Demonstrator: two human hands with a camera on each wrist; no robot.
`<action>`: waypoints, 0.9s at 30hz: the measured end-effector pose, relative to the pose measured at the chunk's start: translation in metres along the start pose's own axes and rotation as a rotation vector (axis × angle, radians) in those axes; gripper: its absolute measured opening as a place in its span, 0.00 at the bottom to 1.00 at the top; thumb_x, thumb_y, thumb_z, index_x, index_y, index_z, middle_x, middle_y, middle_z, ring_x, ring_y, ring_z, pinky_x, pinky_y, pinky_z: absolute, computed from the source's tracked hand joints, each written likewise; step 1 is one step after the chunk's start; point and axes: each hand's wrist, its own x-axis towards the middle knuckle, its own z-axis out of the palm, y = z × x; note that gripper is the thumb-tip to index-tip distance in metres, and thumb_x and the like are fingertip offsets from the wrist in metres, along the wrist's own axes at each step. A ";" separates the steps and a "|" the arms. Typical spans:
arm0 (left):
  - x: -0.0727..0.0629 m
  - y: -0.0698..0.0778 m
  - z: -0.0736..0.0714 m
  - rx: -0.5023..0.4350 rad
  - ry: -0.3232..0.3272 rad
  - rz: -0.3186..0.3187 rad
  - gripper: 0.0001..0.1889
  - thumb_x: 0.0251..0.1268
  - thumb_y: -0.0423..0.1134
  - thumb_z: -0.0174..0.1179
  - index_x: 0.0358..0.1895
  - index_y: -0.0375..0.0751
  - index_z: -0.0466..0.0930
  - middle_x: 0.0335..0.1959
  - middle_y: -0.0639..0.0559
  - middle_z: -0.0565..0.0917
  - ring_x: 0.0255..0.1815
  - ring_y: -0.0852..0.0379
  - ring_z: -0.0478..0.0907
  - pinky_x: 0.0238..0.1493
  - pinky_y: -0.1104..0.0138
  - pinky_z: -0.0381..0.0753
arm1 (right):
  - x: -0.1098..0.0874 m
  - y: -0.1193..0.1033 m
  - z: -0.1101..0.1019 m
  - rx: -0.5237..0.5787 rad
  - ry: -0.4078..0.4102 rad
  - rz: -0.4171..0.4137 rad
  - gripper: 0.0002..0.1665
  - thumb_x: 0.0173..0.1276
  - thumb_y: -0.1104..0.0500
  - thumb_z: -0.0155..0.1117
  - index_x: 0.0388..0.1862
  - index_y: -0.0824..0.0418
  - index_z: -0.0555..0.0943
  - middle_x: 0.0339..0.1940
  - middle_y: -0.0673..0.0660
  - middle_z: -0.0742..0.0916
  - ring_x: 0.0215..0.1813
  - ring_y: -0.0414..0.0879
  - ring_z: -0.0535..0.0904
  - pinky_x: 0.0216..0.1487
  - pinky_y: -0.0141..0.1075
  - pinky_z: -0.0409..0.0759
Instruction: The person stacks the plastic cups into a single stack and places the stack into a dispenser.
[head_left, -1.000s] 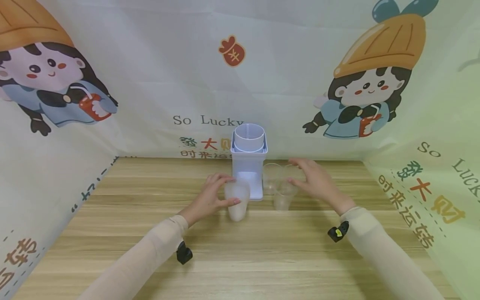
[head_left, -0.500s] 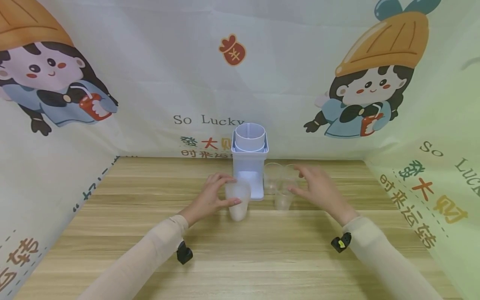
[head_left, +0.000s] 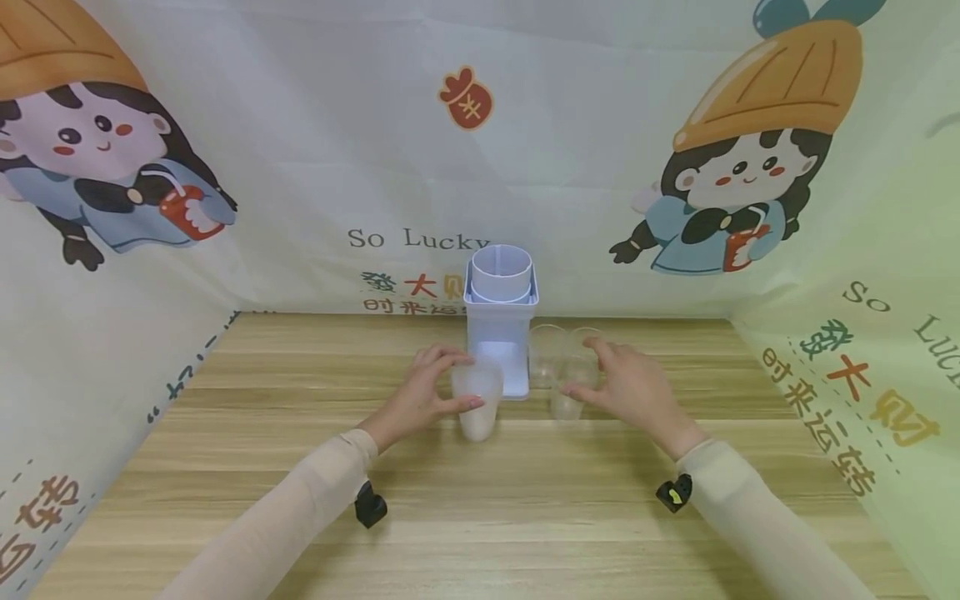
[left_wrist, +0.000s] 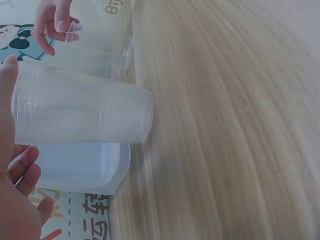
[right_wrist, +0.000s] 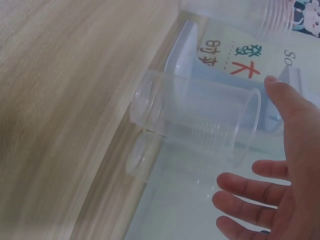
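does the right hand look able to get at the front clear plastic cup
Probably yes: the right hand is spread near the front clear plastic cup, nothing visible between them.

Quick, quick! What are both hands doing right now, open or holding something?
Left hand: holding a stack of clear cups near the top.
Right hand: open, beside another clear cup, not gripping it.

- Cup stack (head_left: pixel 480 417): milky, translucent, tapering downward, several rims nested close together; upright, held near the top between thumb and fingers of the left hand (head_left: pixel 418 395).
- Front cup (right_wrist: pixel 195 112): clear, upright, its rim near the parted thumb and fingers of the right hand (head_left: pixel 637 396).
- Rear cups (head_left: pixel 545 360): two, clear, upright, beyond the right hand's thumb.
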 end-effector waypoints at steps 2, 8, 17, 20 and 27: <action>0.000 0.000 0.000 0.003 0.002 0.003 0.34 0.51 0.49 0.75 0.61 0.40 0.77 0.63 0.44 0.72 0.67 0.44 0.64 0.70 0.45 0.68 | 0.001 -0.001 0.001 -0.006 -0.008 0.001 0.52 0.54 0.24 0.64 0.66 0.57 0.72 0.36 0.57 0.88 0.33 0.49 0.82 0.22 0.34 0.73; 0.000 0.000 0.000 0.007 0.004 0.007 0.34 0.51 0.49 0.76 0.61 0.39 0.77 0.63 0.43 0.73 0.67 0.44 0.64 0.69 0.45 0.68 | 0.001 -0.003 0.003 -0.020 -0.013 -0.007 0.50 0.54 0.25 0.66 0.65 0.58 0.72 0.33 0.56 0.87 0.29 0.47 0.81 0.20 0.35 0.72; 0.001 -0.001 0.001 0.013 0.009 0.008 0.33 0.51 0.49 0.75 0.60 0.39 0.77 0.62 0.43 0.73 0.66 0.43 0.65 0.69 0.45 0.69 | 0.000 -0.005 0.005 -0.029 0.030 -0.033 0.47 0.55 0.28 0.67 0.62 0.58 0.74 0.31 0.55 0.87 0.30 0.48 0.81 0.25 0.40 0.77; 0.001 -0.001 0.001 0.011 0.006 0.006 0.33 0.51 0.49 0.75 0.61 0.39 0.77 0.63 0.43 0.73 0.67 0.43 0.65 0.69 0.44 0.69 | -0.001 -0.005 0.004 -0.031 0.044 -0.044 0.46 0.55 0.29 0.68 0.62 0.58 0.74 0.30 0.55 0.87 0.29 0.48 0.81 0.25 0.39 0.77; 0.000 0.000 0.000 -0.003 0.006 -0.007 0.33 0.51 0.49 0.75 0.61 0.39 0.77 0.63 0.43 0.73 0.67 0.43 0.65 0.70 0.44 0.68 | -0.004 -0.008 -0.002 -0.008 0.069 -0.050 0.46 0.54 0.29 0.69 0.62 0.57 0.74 0.33 0.55 0.87 0.28 0.47 0.80 0.23 0.37 0.75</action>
